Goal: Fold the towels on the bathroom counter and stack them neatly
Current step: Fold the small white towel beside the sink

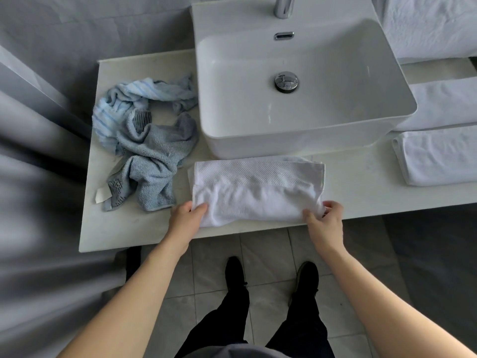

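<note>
Now I have the white towel (258, 192) lying on the tabletop (129, 228) in front of the sink (304, 81), and my left hand (184, 215) and right hand (324, 218) each pinch a near corner. To fold well, I should carry both corners forward evenly. Room is tight: the sink stands just behind, the crumpled blue towels (147, 140) lie just left, and the near hem reaches the tabletop edge.

White towel (258, 189) folded into a flat band at the table's (361, 187) front edge, grey-blue towel (154, 156) and striped light-blue towel (121, 104) crumpled together at left, folded white towels (438, 158) at right.
</note>
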The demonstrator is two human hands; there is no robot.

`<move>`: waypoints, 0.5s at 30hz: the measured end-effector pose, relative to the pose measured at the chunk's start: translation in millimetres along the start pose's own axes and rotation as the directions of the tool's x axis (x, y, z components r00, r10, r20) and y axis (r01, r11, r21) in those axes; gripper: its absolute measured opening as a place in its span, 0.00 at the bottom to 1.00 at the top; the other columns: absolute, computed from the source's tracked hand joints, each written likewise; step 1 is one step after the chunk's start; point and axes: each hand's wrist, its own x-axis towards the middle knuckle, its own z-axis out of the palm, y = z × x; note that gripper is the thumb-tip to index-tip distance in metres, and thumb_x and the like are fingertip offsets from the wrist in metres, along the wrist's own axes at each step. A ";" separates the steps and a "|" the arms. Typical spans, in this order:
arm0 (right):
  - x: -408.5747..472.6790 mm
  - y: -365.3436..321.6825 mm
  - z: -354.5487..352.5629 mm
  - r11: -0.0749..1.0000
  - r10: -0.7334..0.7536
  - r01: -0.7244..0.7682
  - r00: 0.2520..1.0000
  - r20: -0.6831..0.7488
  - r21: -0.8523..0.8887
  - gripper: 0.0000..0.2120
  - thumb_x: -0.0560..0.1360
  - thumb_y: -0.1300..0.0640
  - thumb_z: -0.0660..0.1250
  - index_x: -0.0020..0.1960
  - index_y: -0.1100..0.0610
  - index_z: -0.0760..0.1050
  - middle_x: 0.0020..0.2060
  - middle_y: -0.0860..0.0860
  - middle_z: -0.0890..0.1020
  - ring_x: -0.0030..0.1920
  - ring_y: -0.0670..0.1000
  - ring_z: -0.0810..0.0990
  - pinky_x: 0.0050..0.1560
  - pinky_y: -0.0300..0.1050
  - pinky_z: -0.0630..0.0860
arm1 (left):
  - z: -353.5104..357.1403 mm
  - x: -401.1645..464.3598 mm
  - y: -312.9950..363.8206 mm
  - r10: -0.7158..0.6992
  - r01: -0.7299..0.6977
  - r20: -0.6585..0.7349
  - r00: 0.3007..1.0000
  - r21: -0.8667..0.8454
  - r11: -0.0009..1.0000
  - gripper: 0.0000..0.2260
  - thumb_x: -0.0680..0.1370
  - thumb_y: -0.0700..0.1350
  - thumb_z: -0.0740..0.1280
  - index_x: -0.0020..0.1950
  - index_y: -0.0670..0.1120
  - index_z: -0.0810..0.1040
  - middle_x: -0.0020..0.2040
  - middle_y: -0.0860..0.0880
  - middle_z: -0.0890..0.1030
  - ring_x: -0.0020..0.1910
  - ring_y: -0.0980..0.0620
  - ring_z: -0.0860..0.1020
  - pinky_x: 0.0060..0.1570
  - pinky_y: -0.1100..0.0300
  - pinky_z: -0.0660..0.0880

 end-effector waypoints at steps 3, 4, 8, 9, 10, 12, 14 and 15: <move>-2.1 0.6 -0.5 0.997 0.003 0.000 0.999 -0.046 0.083 0.09 0.78 0.57 0.64 0.56 0.58 0.70 0.43 0.49 0.75 0.46 0.52 0.74 0.45 0.45 0.67 | -2.1 -0.2 1.2 -0.106 0.111 0.095 0.990 -0.058 0.992 0.17 0.75 0.58 0.68 0.59 0.50 0.77 0.57 0.53 0.74 0.52 0.54 0.74 0.42 0.57 0.75; -3.0 0.8 -1.1 0.996 -0.009 0.013 0.999 -0.051 0.086 0.05 0.79 0.57 0.62 0.51 0.58 0.71 0.39 0.48 0.74 0.43 0.53 0.73 0.41 0.45 0.67 | -3.2 -0.1 1.2 -0.143 0.157 0.118 0.983 -0.113 0.981 0.19 0.77 0.55 0.69 0.64 0.49 0.75 0.61 0.52 0.74 0.56 0.51 0.75 0.40 0.56 0.78; -0.1 0.5 -3.0 0.987 -0.072 0.086 0.992 -0.106 0.133 0.10 0.81 0.56 0.58 0.45 0.60 0.73 0.36 0.52 0.75 0.38 0.52 0.71 0.38 0.44 0.67 | -11.4 -5.0 11.5 -0.061 0.112 0.137 0.989 -0.400 0.910 0.05 0.82 0.38 0.63 0.54 0.44 0.77 0.53 0.45 0.81 0.47 0.49 0.79 0.47 0.54 0.76; 0.6 -2.7 -4.2 0.981 -0.085 0.103 0.990 -0.117 0.162 0.09 0.81 0.56 0.59 0.47 0.58 0.74 0.39 0.52 0.78 0.40 0.51 0.74 0.40 0.43 0.69 | -14.7 -3.9 12.3 -0.047 0.096 0.122 0.991 -0.433 0.896 0.06 0.81 0.35 0.62 0.53 0.42 0.77 0.53 0.45 0.81 0.49 0.49 0.79 0.52 0.54 0.76; 1.3 -5.7 -4.9 0.975 -0.094 0.115 0.988 -0.120 0.188 0.07 0.80 0.57 0.59 0.51 0.56 0.76 0.42 0.50 0.80 0.43 0.49 0.76 0.44 0.42 0.71 | -17.0 -3.0 12.2 -0.042 0.091 0.116 0.992 -0.455 0.886 0.07 0.81 0.33 0.61 0.54 0.40 0.77 0.53 0.44 0.82 0.51 0.48 0.80 0.56 0.52 0.75; 1.1 -7.7 -6.1 0.965 -0.077 0.104 0.990 -0.121 0.241 0.11 0.78 0.60 0.62 0.60 0.54 0.75 0.51 0.46 0.80 0.50 0.44 0.78 0.52 0.38 0.73 | -18.9 -1.8 9.1 -0.050 0.100 0.121 0.991 -0.452 0.886 0.09 0.79 0.30 0.60 0.55 0.38 0.77 0.53 0.43 0.82 0.54 0.47 0.79 0.59 0.52 0.75; -1.7 -2.4 -6.1 0.953 -0.016 0.049 0.994 -0.112 0.299 0.17 0.74 0.64 0.64 0.62 0.56 0.70 0.56 0.48 0.76 0.53 0.42 0.77 0.53 0.36 0.72 | -16.9 -3.1 7.2 -0.066 0.118 0.138 0.988 -0.409 0.905 0.10 0.78 0.30 0.59 0.53 0.41 0.77 0.52 0.44 0.81 0.51 0.47 0.79 0.51 0.54 0.77; -2.4 2.6 -5.1 0.960 0.001 0.031 0.993 -0.114 0.277 0.18 0.73 0.65 0.64 0.61 0.57 0.69 0.56 0.51 0.74 0.52 0.43 0.77 0.52 0.36 0.74 | -15.8 -4.4 6.9 -0.074 0.127 0.155 0.985 -0.369 0.921 0.10 0.79 0.31 0.59 0.52 0.43 0.77 0.52 0.45 0.80 0.49 0.47 0.78 0.48 0.53 0.76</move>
